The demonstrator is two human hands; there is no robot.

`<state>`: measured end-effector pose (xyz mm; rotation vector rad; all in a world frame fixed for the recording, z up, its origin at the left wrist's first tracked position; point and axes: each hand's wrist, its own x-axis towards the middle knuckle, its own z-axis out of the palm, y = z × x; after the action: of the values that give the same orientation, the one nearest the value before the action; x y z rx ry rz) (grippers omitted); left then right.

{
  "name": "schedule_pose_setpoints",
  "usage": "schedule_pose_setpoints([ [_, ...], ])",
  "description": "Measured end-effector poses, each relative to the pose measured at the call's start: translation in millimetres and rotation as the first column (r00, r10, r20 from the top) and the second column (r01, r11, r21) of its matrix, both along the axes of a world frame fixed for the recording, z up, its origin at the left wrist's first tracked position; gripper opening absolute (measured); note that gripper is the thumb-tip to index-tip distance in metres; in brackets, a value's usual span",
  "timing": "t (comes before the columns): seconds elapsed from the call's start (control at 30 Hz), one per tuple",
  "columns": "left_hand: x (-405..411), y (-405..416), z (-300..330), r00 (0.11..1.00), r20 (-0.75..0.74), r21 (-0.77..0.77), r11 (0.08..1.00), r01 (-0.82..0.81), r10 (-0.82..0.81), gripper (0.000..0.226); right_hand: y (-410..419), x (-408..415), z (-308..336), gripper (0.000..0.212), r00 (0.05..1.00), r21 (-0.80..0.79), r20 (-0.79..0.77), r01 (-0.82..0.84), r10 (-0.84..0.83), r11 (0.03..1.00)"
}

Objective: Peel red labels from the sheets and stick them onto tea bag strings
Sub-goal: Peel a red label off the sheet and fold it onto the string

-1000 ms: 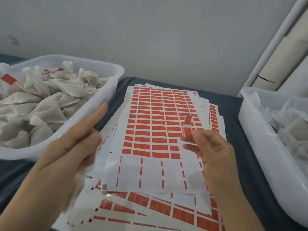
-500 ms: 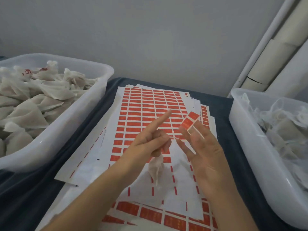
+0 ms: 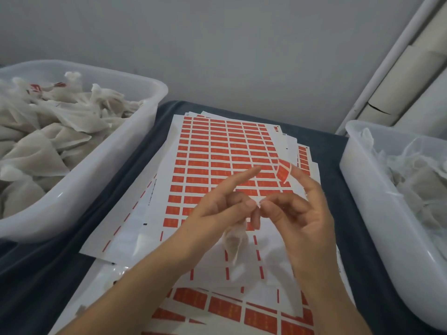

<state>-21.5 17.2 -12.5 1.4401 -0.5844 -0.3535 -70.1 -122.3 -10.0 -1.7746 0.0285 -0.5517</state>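
In the middle of the frame the left hand (image 3: 217, 211) pinches the top of a tea bag (image 3: 235, 240), which hangs below its curled fingers, index finger pointing out. The right hand (image 3: 304, 213) pinches toward the same spot, probably the string, too thin to make out; a peeled red label (image 3: 283, 170) clings to its raised fingertip, not yet stuck on. The top label sheet (image 3: 217, 151) has its lower rows bare and many left. Full tubs sit at left (image 3: 101, 165) and right (image 3: 362, 189).
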Motion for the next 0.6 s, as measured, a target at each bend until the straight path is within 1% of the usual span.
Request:
schedule_pose_setpoints([
  [0.1, -1, 1, 2, 0.999, -0.041, 0.045, 0.999, -0.012, 0.014, 0.014, -4, -2, 4, 0.043, 0.999, 0.055, 0.0, 0.044, -0.044, 0.997],
  [0.13, -1, 2, 2, 0.999, -0.044, 0.058, 0.998, -0.012, 0.014, 0.013, -6, -3, 5, 0.043, 0.998, 0.078, -0.003, 0.06, -0.06, 0.995],
  [0.23, -1, 2, 3, 0.999, -0.033, 0.092, 0.995, -0.029, 0.032, 0.016, -10, -2, 7, 0.044, 0.997, 0.093, -0.022, 0.075, -0.073, 0.993],
  [0.37, -2, 1, 4, 0.995, -0.015, 0.126, 0.987, -0.098, 0.1, 0.021, -8, 0, 6, 0.042, 0.996, 0.084, -0.066, 0.062, -0.057, 0.995],
  [0.43, -2, 2, 4, 0.986, -0.047, 0.115, 0.981, -0.156, 0.162, 0.026, -8, 1, 6, 0.04, 0.994, 0.106, -0.088, 0.072, -0.063, 0.992],
  [0.5, -1, 3, 4, 0.973, -0.095, 0.1, 0.974, -0.202, 0.212, 0.025, -10, 0, 8, 0.033, 0.987, 0.104, -0.125, 0.116, -0.103, 0.988],
  [0.53, -1, 3, 4, 0.966, -0.117, 0.091, 0.971, -0.219, 0.229, 0.023, -13, -1, 8, 0.027, 0.983, 0.143, -0.147, 0.131, -0.11, 0.981],
  [0.6, -2, 3, 5, 0.955, -0.148, 0.081, 0.966, -0.246, 0.256, 0.02, -15, -1, 11, 0.021, 0.981, 0.262, -0.191, 0.079, -0.029, 0.962],
])
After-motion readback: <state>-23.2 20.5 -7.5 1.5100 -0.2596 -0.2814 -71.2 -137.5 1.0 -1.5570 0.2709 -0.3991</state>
